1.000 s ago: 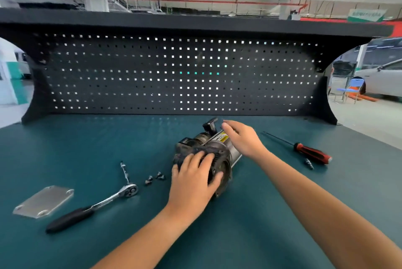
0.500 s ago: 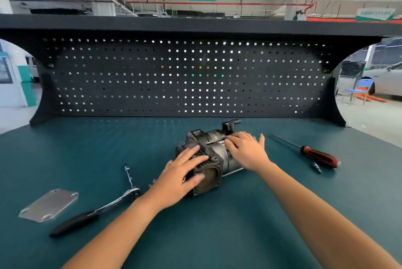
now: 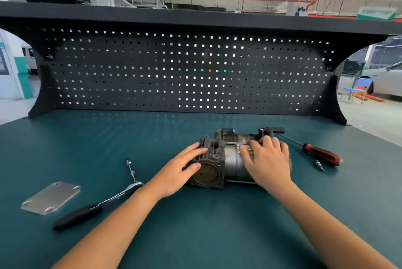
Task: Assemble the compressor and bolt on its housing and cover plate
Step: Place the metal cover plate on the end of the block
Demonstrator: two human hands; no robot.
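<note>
The compressor point(image 3: 226, 157), a grey metal cylinder with a darker square housing on its left end, lies on its side in the middle of the green bench. My left hand point(image 3: 180, 170) grips the housing end, thumb across its round open face and fingers over the top. My right hand point(image 3: 265, 160) lies over the cylinder body with its fingers curled over the top by the yellow label. The flat silver cover plate point(image 3: 51, 197) lies apart at the near left. A ratchet wrench point(image 3: 102, 203) with a black handle lies between the plate and my left arm.
A red-handled screwdriver point(image 3: 319, 153) and a small loose bit point(image 3: 319, 164) lie to the right of the compressor. A black pegboard point(image 3: 187, 72) closes off the back of the bench point(image 3: 195, 225).
The compressor has been turned so that it lies left to right, with the housing's open face towards me. My left hand moved from covering that face to its left side; my right hand slid along the body.
</note>
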